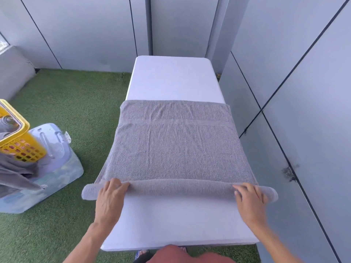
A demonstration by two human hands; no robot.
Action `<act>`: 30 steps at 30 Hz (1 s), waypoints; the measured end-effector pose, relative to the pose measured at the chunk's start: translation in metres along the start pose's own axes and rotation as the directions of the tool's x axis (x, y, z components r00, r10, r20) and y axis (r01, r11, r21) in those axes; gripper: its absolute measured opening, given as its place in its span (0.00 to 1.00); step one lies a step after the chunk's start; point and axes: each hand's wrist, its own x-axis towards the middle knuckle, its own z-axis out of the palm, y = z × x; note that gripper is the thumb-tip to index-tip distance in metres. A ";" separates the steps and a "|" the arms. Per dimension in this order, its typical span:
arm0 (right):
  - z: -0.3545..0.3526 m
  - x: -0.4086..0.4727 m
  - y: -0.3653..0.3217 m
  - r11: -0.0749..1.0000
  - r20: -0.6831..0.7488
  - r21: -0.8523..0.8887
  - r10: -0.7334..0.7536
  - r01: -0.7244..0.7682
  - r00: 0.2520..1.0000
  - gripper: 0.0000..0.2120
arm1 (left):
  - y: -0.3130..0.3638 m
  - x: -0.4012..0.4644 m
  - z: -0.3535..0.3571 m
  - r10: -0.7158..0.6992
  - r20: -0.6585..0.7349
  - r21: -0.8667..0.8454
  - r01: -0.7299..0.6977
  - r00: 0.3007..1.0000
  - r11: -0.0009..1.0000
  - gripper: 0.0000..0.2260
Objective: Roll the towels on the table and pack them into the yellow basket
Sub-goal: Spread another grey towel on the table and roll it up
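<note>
Off to the left of the left hand (pixel 111 196) there's a yellow basket (pixel 20 147) sitting on a clear plastic bin (pixel 55 168), with some grey cloth (pixel 17 173) draped over it, all on green turf (pixel 72 111). Grey wall panels (pixel 303 92) run close along the right hand (pixel 248 198) side. Both hands lie flat with loosely bent fingers, pressing on top of the rolled near edge of the grey towel (pixel 176 145). The rest of it lies spread out beyond the hands on the white table (pixel 171 78). No readable writing anywhere.
</note>
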 end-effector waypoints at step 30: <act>0.007 -0.006 0.009 0.987 0.063 -0.108 -0.109 0.115 0.992 0.19 | 0.007 -0.019 0.011 0.029 -0.024 0.008 -0.029 0.999 1.000 0.12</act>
